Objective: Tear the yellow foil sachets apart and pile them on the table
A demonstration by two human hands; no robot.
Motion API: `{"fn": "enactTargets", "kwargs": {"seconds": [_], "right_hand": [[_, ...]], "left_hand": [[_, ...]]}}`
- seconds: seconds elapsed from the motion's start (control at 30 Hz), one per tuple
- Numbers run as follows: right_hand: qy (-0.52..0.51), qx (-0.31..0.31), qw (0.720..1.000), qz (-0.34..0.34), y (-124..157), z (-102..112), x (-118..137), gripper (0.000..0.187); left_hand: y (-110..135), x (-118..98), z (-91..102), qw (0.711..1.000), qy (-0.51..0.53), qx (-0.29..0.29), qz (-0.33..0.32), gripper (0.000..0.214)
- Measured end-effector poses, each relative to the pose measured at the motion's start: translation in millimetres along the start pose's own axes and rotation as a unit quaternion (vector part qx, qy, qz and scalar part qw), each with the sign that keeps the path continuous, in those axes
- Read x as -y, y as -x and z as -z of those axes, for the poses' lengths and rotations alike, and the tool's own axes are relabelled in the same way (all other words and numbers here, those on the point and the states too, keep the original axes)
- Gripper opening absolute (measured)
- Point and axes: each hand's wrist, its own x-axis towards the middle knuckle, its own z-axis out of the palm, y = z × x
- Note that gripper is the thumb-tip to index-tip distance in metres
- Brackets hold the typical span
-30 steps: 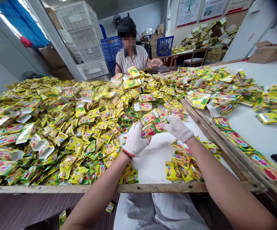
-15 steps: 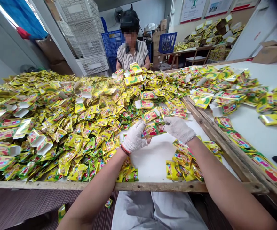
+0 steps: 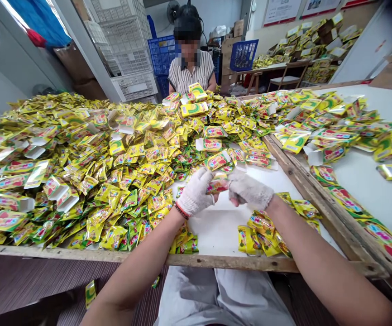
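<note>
My left hand (image 3: 196,192), in a white knitted glove, is closed around a small printed carton (image 3: 217,184) in yellow, green and red. At the carton's right end is my right hand (image 3: 250,189), also gloved, its fingers curled against that end and slightly blurred; they cover the end flap. Just beyond the hands lie more cartons (image 3: 216,160) of the same print. Between my forearms, near the front edge, sits a small group of yellow sachets (image 3: 260,231). A large heap of sachets (image 3: 114,181) spreads to the left, with several open cartons (image 3: 56,186) on top.
A wooden rail (image 3: 294,174) divides the white table (image 3: 216,231); another runs along the front edge (image 3: 230,262). Flat and filled cartons (image 3: 345,201) lie to the right. Across the table sits a person (image 3: 192,68). White crates (image 3: 124,40) and a blue basket (image 3: 243,55) stand behind.
My right hand has curled in closer against the carton's right end, and less of the carton shows. The whole view has shifted slightly. My left hand keeps its hold.
</note>
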Motion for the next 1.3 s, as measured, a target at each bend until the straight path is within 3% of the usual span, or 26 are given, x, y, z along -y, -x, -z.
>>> {"fn": "enactTargets", "kwargs": {"seconds": [0.07,0.13,0.3,0.47,0.57,0.63,0.7,0.83,0.93,1.0,1.07,1.13,1.17,1.23,1.3], "right_hand": [[-0.020,0.057,0.998,0.006,1.5,-4.4,-3.3,0.028],[-0.050,0.071,0.996,0.016,0.8,-4.3,-5.9,0.027],[-0.048,-0.032,0.998,0.006,-6.7,-1.5,-4.4,0.030],[-0.027,-0.025,0.999,-0.014,-10.9,-7.6,-5.4,0.032],[-0.058,-0.074,0.996,-0.002,-11.9,-8.8,-5.6,0.024],[-0.056,-0.094,0.994,0.026,-14.2,-8.7,-5.1,0.022],[0.000,-0.122,0.990,0.067,-18.2,-9.2,-4.7,0.024],[0.124,-0.167,0.972,0.107,-26.1,-7.4,-4.3,0.028],[0.022,-0.215,0.969,0.118,-22.5,12.7,-3.4,0.021],[-0.083,-0.295,0.939,0.157,-14.7,36.5,-2.2,0.031],[-0.144,-0.334,0.910,0.197,-7.5,57.8,-1.6,0.047],[-0.235,-0.312,0.891,0.230,-5.9,62.9,-2.9,0.047],[-0.255,-0.282,0.896,0.230,-7.8,56.2,-4.4,0.040],[-0.213,-0.195,0.934,0.212,-15.7,24.5,-9.1,0.023],[-0.057,-0.059,0.967,0.242,-25.3,-22.5,-14.4,0.018]], "left_hand": [[0.5,-2.4,-0.9,1.000,-0.005,0.010,-0.024,0.044],[0.6,-2.9,-0.9,1.000,0.002,0.015,-0.027,0.044],[0.5,-1.3,-2.2,0.999,0.027,0.001,0.034,0.045],[-1.1,-11.6,-3.8,0.991,0.113,-0.029,0.058,0.038],[-4.5,-16.5,2.1,0.941,0.264,-0.085,0.195,0.046],[-6.7,-15.5,7.3,0.886,0.355,-0.070,0.289,0.042],[-8.2,-11.6,11.4,0.856,0.400,-0.040,0.324,0.037],[-10.2,0.2,18.8,0.873,0.392,-0.044,0.287,0.035],[-8.1,15.8,31.3,0.884,0.382,-0.050,0.266,0.042],[-1.8,29.9,42.7,0.904,0.316,-0.052,0.283,0.037],[7.9,43.2,52.3,0.931,0.206,-0.015,0.301,0.026],[17.2,51.3,56.3,0.946,0.110,0.057,0.299,0.019],[20.4,52.8,55.8,0.950,0.065,0.099,0.290,0.017],[22.2,52.0,50.8,0.948,-0.012,0.171,0.270,0.020],[18.4,49.4,43.7,0.941,-0.055,0.207,0.261,0.021]]}}
